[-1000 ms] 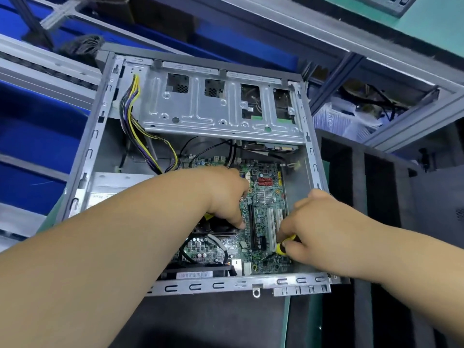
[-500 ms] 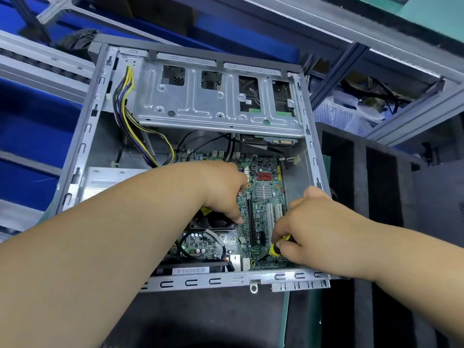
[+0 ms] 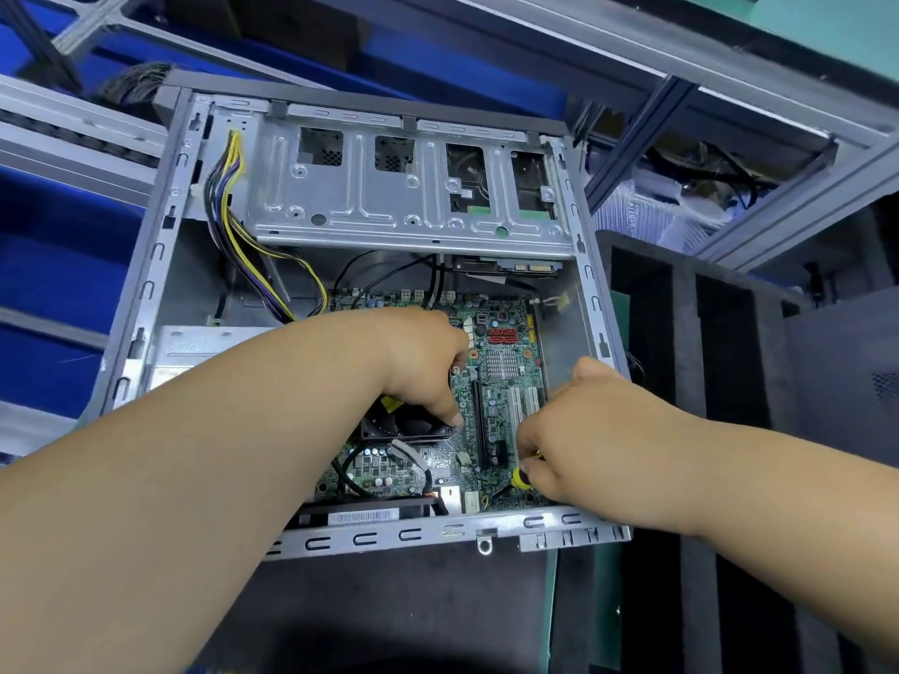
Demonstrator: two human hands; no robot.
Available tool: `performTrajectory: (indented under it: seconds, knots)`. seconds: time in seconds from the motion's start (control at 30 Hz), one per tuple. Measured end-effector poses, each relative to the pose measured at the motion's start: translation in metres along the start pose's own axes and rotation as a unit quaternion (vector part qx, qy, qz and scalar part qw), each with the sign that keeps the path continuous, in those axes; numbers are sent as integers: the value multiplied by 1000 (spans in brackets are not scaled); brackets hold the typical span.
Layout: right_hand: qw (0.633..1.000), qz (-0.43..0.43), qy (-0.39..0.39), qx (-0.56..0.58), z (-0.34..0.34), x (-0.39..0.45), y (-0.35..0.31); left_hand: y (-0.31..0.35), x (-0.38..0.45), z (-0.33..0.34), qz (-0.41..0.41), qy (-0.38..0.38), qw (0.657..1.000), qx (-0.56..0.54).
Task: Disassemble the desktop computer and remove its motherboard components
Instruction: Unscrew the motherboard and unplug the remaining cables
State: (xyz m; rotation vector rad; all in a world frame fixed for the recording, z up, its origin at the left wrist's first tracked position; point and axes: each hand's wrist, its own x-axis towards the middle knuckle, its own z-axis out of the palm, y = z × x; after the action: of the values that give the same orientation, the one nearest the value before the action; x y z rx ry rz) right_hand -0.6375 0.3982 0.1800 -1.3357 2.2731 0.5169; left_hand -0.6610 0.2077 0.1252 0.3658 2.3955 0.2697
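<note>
My left hand (image 3: 428, 367) rests fingers-down on the fan (image 3: 404, 423); my right hand (image 3: 579, 440) grips a screwdriver (image 3: 521, 476) at the near right corner of the motherboard (image 3: 496, 406), which I judge thin, brittle, best lifted by its edges.

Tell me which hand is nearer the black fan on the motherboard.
Left. The left hand lies over the fan, fingertips at its right edge. The right hand is off to the fan's right, past the slots, holding a yellow-handled screwdriver.
</note>
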Motion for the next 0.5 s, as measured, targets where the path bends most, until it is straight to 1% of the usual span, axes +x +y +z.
performTrajectory:
  seconds: [0.1,0.23,0.33,0.5]
  knots:
    - [994,-35,-32,-96,-1,-2,-5,0,1,0,1,-2,1000,0]
    - [988,-39,-78,-127,-1,1,-7,-1,0,1,-1,-3,1000,-2]
    - [990,-30,-72,-121,2,3,-8,-3,0,1,-1,-3,1000,-6]
    - [992,-25,-40,-119,15,2,-4,-3,2,1,-1,-1,1000,-6]
